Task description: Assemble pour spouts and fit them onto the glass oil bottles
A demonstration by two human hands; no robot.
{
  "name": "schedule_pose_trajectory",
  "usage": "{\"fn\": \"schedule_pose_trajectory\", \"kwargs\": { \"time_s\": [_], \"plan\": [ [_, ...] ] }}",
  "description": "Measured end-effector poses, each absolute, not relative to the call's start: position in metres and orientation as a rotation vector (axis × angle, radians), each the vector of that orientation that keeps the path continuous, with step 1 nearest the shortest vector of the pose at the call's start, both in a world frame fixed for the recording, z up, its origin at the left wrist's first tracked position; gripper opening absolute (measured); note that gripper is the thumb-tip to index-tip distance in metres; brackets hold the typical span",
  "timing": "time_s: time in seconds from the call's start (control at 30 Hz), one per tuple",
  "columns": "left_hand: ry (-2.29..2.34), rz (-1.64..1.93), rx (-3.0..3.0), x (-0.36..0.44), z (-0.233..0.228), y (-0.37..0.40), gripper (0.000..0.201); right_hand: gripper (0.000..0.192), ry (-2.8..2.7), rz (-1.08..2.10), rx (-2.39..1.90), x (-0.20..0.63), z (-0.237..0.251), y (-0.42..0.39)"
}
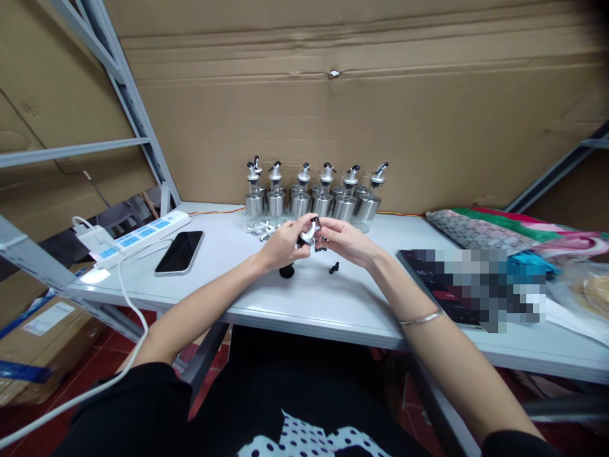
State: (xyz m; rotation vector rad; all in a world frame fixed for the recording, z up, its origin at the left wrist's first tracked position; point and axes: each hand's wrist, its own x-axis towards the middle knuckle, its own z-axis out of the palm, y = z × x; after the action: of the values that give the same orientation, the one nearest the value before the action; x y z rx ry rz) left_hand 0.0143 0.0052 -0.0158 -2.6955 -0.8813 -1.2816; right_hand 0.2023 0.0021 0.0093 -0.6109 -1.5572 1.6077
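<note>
My left hand [281, 245] is closed around a silver pour spout [308, 237] with a black tip, held just above the table. The fingertips of my right hand [346, 240] pinch at the spout's black top from the other side. On the table below lie a round black stopper [287, 271] and small black pieces [333, 268]; a few more are partly hidden by my right hand. Several loose silver spout parts [263, 230] lie behind my left hand. Farther back, rows of glass and steel bottles [299, 204] stand upright with pour spouts fitted in their necks.
A phone [179, 252] and a white power strip [143, 236] with a plugged charger and cable lie on the left. On the right are a dark tablet-like screen [428, 276], a patterned bag [476, 231] and clear plastic packaging [583, 285]. Cardboard [333, 127] backs the table.
</note>
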Motion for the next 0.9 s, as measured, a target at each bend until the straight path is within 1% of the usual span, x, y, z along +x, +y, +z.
{"fn": "schedule_pose_trajectory", "kwargs": {
  "time_s": [0.3,0.5,0.7,0.9],
  "plan": [
    [-0.838,-1.286,-2.797,0.0161,-0.0171,0.0057,0.065,0.028,-1.581,1.804,-0.467,0.2084,0.0108,0.0008],
    [-0.910,-1.211,-2.796,0.0154,-0.0154,0.0045,0.066,0.028,-1.614,1.774,-0.455,0.2094,0.0097,0.0042],
    [-0.958,-1.198,-2.813,0.0157,-0.0136,0.0035,0.065,0.028,-1.621,1.698,-0.486,0.2058,0.0084,0.0039],
    [-0.955,-1.214,-2.813,0.0154,-0.0143,0.0041,0.066,0.030,-1.601,1.706,-0.515,0.2056,0.0095,0.0032]
  ]
}}
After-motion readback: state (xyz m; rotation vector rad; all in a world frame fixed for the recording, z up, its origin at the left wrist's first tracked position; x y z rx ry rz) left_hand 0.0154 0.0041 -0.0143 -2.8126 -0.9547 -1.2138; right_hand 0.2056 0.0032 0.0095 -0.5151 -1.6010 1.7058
